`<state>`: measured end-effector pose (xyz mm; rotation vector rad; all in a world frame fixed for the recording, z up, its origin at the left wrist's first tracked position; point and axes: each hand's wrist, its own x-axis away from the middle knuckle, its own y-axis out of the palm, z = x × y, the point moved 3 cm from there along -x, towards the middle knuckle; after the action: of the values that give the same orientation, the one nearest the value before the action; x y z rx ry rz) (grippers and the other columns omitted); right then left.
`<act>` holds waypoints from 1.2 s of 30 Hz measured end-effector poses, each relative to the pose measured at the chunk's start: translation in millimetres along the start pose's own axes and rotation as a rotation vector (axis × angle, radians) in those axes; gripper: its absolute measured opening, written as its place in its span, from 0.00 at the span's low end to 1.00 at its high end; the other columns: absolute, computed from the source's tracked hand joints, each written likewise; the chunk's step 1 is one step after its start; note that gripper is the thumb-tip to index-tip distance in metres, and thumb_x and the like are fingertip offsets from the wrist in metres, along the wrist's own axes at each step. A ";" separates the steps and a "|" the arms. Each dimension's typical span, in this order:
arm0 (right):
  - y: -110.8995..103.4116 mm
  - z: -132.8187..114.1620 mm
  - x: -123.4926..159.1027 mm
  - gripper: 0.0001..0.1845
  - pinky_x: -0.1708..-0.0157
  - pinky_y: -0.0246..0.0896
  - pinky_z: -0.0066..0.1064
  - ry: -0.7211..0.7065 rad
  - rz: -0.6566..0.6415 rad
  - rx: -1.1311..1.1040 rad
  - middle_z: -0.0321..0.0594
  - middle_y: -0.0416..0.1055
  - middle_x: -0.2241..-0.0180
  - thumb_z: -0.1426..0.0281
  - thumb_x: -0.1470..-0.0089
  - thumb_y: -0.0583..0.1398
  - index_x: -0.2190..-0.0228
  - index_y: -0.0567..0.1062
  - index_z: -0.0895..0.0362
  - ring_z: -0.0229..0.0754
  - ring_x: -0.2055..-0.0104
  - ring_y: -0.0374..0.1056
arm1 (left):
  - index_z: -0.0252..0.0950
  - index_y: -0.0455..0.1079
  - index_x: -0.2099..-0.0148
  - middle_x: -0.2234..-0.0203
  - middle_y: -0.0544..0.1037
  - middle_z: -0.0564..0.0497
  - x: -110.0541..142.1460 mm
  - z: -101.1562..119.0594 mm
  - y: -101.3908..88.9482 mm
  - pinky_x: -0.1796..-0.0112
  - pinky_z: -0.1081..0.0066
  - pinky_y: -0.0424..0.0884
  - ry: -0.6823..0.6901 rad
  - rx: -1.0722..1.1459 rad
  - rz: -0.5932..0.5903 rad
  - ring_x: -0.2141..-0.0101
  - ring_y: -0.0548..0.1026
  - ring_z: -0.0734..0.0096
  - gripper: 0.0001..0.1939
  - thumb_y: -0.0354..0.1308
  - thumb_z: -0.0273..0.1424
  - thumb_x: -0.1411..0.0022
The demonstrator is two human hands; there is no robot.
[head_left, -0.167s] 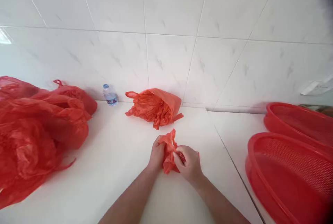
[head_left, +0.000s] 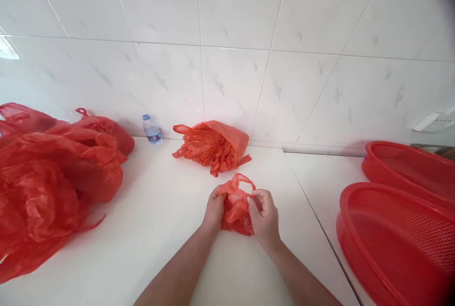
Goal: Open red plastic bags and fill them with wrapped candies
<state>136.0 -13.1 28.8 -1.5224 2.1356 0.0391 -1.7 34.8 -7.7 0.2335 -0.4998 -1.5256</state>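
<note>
Between my hands is a small red plastic bag (head_left: 237,209), low over the white table. My left hand (head_left: 214,209) grips its left side, with the fingers partly hidden behind the plastic. At the upper right of the bag, my right hand (head_left: 263,216) pinches the edge near a handle loop. That loop stands open above the bag's mouth. Something inside shows faintly through the thin plastic, but I cannot make out what. Just beyond my hands lies a bundle of crumpled red plastic bags (head_left: 209,147), stuffed in an outer bag against the wall.
A large heap of red plastic bags (head_left: 53,178) covers the table's left side. Near the tiled wall (head_left: 234,83) stands a small water bottle (head_left: 152,130). Two red plastic baskets, a nearer basket (head_left: 362,244) and a farther basket (head_left: 371,166), stand on the right, past the table seam.
My right hand has shifted slightly right and up, drawing the bag's edge outward. The handle loop has spread open, and the bag's body shows more between my hands.
</note>
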 end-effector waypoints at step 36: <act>10.4 16.0 -6.6 0.13 0.78 0.53 0.28 0.569 -0.252 -0.444 0.30 0.59 0.83 0.59 0.49 0.60 0.76 0.66 0.54 0.35 0.80 0.56 | 0.39 0.58 0.39 0.70 0.76 0.49 30.2 6.4 26.7 0.53 0.58 0.67 0.266 -0.426 -0.355 0.62 0.75 0.62 0.30 0.50 0.46 0.39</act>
<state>134.6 1.5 14.9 -2.2740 2.4502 -0.0110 18.3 7.3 14.9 0.1946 0.0898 -1.8716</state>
